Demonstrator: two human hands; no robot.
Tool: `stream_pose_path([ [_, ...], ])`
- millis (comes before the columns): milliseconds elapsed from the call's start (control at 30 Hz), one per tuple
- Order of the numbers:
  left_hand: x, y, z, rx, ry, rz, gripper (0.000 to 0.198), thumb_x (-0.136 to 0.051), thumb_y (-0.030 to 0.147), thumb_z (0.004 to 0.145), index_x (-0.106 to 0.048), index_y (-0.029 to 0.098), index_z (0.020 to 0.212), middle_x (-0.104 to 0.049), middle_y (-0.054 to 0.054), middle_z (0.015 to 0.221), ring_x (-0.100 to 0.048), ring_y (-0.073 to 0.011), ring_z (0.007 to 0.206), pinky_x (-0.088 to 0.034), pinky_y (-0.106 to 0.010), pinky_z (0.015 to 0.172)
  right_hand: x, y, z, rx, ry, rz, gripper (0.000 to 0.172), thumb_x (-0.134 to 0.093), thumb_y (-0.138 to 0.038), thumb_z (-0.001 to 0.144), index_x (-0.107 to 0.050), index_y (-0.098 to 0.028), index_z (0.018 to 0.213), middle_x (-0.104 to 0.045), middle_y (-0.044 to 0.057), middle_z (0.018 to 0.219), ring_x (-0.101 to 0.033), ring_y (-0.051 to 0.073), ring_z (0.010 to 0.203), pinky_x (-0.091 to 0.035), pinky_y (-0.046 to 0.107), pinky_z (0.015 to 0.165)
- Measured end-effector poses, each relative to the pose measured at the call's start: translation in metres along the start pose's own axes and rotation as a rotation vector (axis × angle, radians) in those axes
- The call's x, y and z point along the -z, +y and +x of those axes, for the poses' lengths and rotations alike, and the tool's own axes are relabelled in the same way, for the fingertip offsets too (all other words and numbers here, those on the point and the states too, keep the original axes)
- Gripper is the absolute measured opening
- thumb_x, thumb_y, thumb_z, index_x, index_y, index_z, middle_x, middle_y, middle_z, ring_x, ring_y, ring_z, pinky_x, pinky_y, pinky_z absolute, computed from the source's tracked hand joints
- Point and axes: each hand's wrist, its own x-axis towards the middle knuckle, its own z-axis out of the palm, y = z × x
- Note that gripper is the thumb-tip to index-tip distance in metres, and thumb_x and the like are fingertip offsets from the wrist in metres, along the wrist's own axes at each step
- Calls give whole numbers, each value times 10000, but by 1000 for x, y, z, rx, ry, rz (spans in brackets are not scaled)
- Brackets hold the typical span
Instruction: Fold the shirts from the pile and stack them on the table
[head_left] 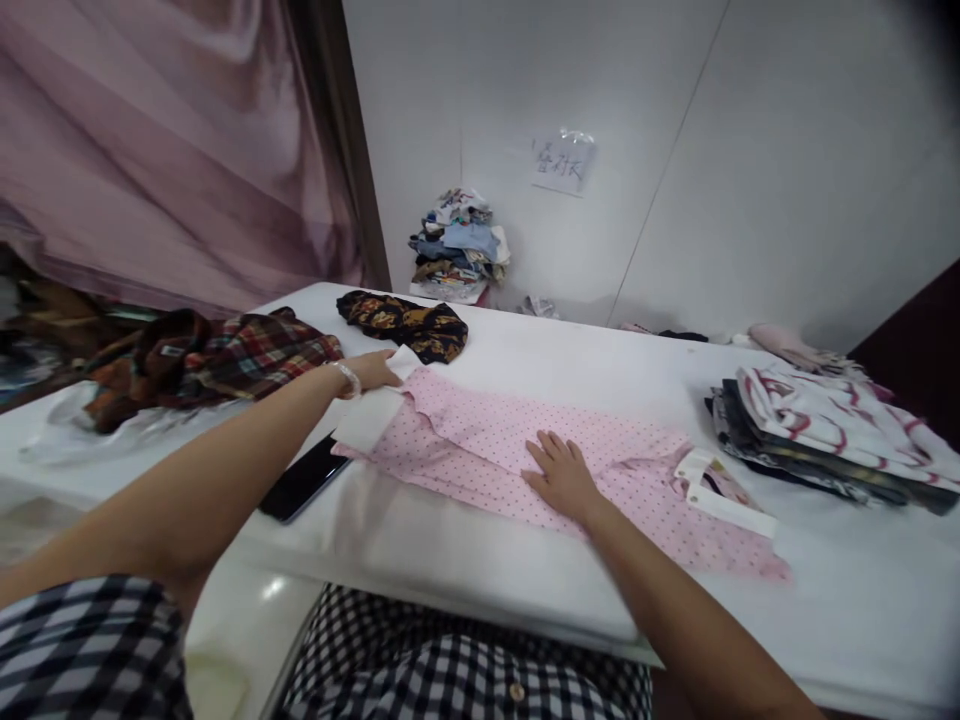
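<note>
L hand [371, 372] pinches white cuff [367, 415]; R hand [562, 478] flat, open on pink shirt [480, 440].

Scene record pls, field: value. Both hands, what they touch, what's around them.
surface: white table
left hand: on white cuff of pink dotted shirt; grip unclear
right hand: flat, palm down on the shirt
near left: black phone, plaid shirt, dark floral garment
right: folded stack
by wall: clothes pile

The shirt [465, 440] lies on the table [600, 370], phone [300, 482] left, folded stack [825, 420] right.
</note>
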Motion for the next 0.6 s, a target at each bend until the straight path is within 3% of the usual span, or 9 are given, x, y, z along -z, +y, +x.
stream_pose_path([
  [100,9,36,-4,-50,-130,2,760,-625,224,771,-276,96,1434,-661,-119,1001,-533,-118,669,-424,-210,541,7,2,-2,-38,82,259,624,-420,-610,885,-467,-254,1396,-274,60,1547,-166,258,1452,-78,493,1173],
  [200,-3,89,-8,-153,-237,1,767,-615,202,747,-293,187,1442,-652,-129,1071,-541,-110,650,-419,-198,531,20,4,-6,-143,305,682,551,-492,-571,860,-549,-274,1320,-438,53,1464,-352,250,1379,-272,486,1131],
  [267,-29,127,-11,-210,-314,1,776,-640,192,716,-334,210,1429,-661,-133,1058,-567,-120,628,-431,-209,527,28,10,-8,-185,468,909,470,-546,-523,840,-619,-270,1229,-551,60,1366,-469,248,1294,-374,476,1075],
  [367,-89,173,-16,-247,-400,-9,835,-667,262,713,-287,206,1454,-680,-151,1032,-615,-161,619,-460,-242,524,35,28,-9,-213,640,1149,365,-625,-444,786,-682,-225,1073,-680,87,1162,-607,245,1125,-484,456,964],
  [433,-132,189,-19,-252,-420,-17,890,-692,333,703,-261,176,1467,-681,-179,1048,-636,-189,635,-474,-261,524,37,42,-8,-253,700,1268,343,-654,-418,749,-681,-197,1010,-717,101,1043,-662,242,1006,-541,428,860],
  [500,-163,193,-21,-250,-406,-35,882,-695,362,708,-281,162,1461,-659,-200,1126,-653,-199,675,-490,-269,546,37,53,-7,-296,731,1332,339,-662,-411,722,-674,-183,973,-732,99,947,-689,233,901,-564,391,765],
  [600,-174,181,-18,-242,-323,-99,723,-609,374,796,-335,183,1437,-586,-183,1282,-667,-178,768,-510,-254,615,39,57,-7,-311,753,1337,332,-653,-411,708,-672,-175,941,-734,84,864,-692,208,796,-557,340,677],
])
